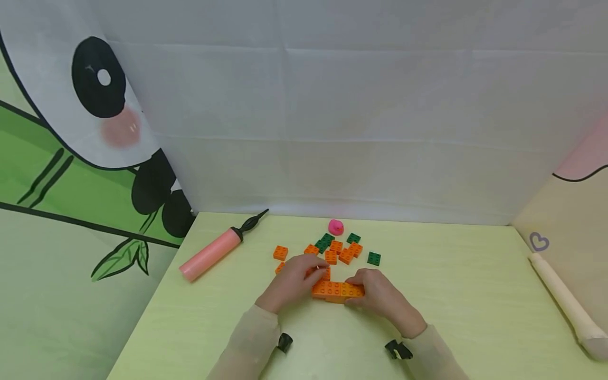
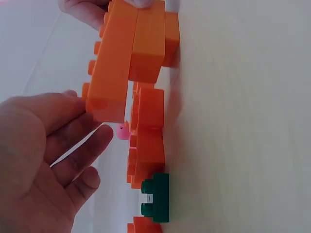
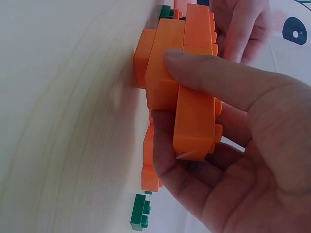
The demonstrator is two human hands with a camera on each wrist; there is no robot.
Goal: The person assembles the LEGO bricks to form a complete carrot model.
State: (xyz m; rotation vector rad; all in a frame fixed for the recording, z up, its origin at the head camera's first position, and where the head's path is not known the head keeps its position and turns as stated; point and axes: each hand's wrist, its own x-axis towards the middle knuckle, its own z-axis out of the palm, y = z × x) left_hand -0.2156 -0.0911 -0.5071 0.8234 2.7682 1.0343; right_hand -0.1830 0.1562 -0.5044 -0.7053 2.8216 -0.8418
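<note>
My right hand (image 1: pixel 380 293) grips a stack of orange building bricks (image 1: pixel 333 291) at its right end. In the right wrist view the thumb (image 3: pixel 194 68) lies along the front of the stack and the other fingers curl behind and under it. The stack has a top row of bricks with studs up and smaller ones below. Beside the stack's left end is my left hand (image 1: pixel 294 279), its fingers spread loosely; in the left wrist view the fingertips (image 2: pixel 104 136) are right at the end of the top brick (image 2: pixel 114 73).
Behind the hands lie several loose orange bricks (image 1: pixel 346 256) and a few green bricks (image 1: pixel 373 258). A small pink toy (image 1: pixel 335 227) stands at the back. To the left lies a pink hand pump (image 1: pixel 211 255) with a black nozzle. A pale roll (image 1: pixel 565 301) lies along the right edge.
</note>
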